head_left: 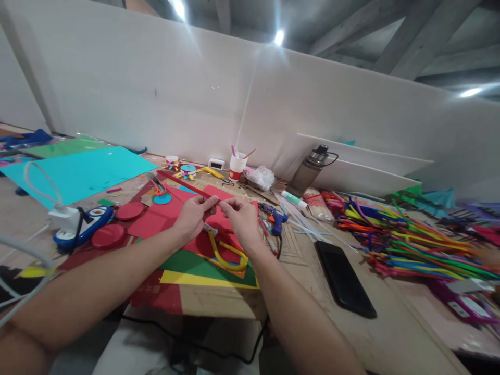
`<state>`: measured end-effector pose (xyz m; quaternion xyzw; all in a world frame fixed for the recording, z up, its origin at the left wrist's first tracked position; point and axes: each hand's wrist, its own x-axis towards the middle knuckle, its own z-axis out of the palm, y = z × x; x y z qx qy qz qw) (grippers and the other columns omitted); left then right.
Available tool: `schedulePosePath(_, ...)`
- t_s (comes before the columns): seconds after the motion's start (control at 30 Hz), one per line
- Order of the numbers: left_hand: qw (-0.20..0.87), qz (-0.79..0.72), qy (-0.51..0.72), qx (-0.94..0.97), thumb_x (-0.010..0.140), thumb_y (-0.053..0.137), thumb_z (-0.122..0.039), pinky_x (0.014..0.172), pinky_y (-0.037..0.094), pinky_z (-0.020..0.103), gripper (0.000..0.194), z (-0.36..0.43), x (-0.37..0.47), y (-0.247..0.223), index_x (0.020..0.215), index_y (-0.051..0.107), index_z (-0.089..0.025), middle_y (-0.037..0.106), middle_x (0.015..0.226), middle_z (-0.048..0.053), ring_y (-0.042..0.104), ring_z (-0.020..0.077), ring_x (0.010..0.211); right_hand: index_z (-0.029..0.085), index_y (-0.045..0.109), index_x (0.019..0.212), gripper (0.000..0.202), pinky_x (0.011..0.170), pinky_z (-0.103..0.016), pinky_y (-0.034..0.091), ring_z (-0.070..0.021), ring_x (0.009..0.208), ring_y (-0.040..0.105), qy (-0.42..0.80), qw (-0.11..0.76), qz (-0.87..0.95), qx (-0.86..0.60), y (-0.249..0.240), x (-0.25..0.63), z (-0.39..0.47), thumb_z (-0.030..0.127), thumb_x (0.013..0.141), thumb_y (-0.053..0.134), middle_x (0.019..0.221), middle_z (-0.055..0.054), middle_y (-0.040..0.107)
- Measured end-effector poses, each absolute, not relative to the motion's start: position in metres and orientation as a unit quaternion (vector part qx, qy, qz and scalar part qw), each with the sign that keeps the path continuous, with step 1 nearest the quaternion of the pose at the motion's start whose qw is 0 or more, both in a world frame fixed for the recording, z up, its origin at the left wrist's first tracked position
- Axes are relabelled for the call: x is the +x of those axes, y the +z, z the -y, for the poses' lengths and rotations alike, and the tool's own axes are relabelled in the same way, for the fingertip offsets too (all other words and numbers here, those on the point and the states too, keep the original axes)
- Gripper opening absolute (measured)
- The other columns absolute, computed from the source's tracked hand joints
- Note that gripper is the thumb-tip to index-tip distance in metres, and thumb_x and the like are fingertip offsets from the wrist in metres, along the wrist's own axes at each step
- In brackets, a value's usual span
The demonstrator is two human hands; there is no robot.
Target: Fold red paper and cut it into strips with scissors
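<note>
A long narrow red paper strip [182,182] runs from the upper left to my fingertips. My left hand [194,214] pinches it near its right end. Close beside it, my right hand [242,220] has thumb and finger closed at the same end of the strip. Yellow-handled scissors [227,264] lie just under my hands, their blades partly hidden. Beneath them are red paper sheets [156,221], with a green sheet [183,265] and a yellow sheet [195,279] showing at the front.
At left are red discs [107,236], a blue power strip [94,219] and turquoise sheets [86,172]. A blue glue gun [278,221], black phone [344,278], glue stick [294,199] and colourful pipe cleaners [414,234] lie right. Paper cups [237,167] and a bottle [308,171] stand behind.
</note>
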<state>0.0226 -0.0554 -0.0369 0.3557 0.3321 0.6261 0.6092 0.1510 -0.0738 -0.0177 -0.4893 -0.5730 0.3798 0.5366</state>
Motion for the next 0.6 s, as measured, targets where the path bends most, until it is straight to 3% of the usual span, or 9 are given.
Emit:
schedulePosePath(0.37, 0.615, -0.314, 0.653, 0.311, 0.064, 0.083, -0.023, 0.058, 0.043, 0.021, 0.024, 0.053, 0.017, -0.025, 0.068, 0.063, -0.01, 0.059, 0.059, 0.0, 0.055, 0.0081, 0.055, 0.017, 0.064, 0.077, 0.009, 0.064, -0.028, 0.05, -0.0112, 0.057, 0.059, 0.494, 0.534, 0.525, -0.442, -0.022, 0.153, 0.064, 0.023, 0.075, 0.058, 0.067, 0.001, 0.067)
schedulePosePath(0.6, 0.597, -0.305, 0.66, 0.34, 0.063, 0.084, -0.025, 0.059, 0.042, 0.021, 0.026, 0.053, 0.022, -0.031, 0.065, 0.062, -0.011, 0.058, 0.063, 0.0, 0.054, 0.0082, 0.059, 0.017, 0.067, 0.075, 0.021, 0.059, -0.025, 0.046, -0.0105, 0.059, 0.055, 0.422, 0.514, 0.602, -0.442, -0.019, 0.151, 0.071, 0.038, 0.071, 0.07, 0.066, 0.001, 0.064)
